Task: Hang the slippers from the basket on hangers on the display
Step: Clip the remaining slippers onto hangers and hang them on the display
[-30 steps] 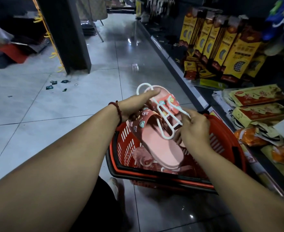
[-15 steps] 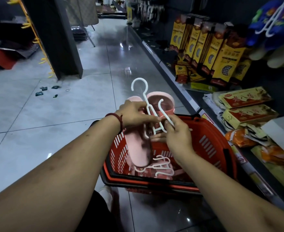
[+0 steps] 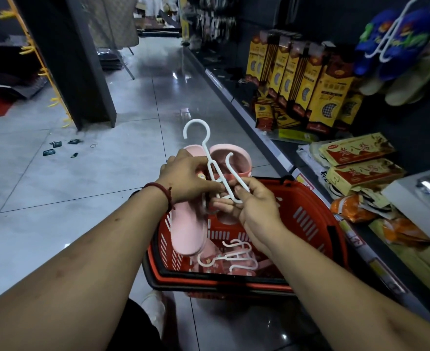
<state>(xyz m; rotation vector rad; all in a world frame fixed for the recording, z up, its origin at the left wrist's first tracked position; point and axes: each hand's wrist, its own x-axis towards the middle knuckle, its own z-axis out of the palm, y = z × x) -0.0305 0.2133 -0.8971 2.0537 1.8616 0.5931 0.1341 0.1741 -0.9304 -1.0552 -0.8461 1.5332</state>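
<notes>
Now: slippers on hanger, held over basket

Left hand (image 3: 186, 182) curls round one of the slippers (image 3: 187, 231) and the hanger (image 3: 205, 145) stem. Right hand (image 3: 257, 211) pinches its lower arm. We judge this steadies the pair while seating. Hook up, free. All above the basket (image 3: 310, 196), well apart from the display (image 3: 408, 120).

Over the red basket (image 3: 307, 219), the left hand (image 3: 186, 181) grips a pair of pink slippers (image 3: 188, 229) while the right hand (image 3: 257, 211) pinches the white hanger (image 3: 208, 158), hook upright.
</notes>
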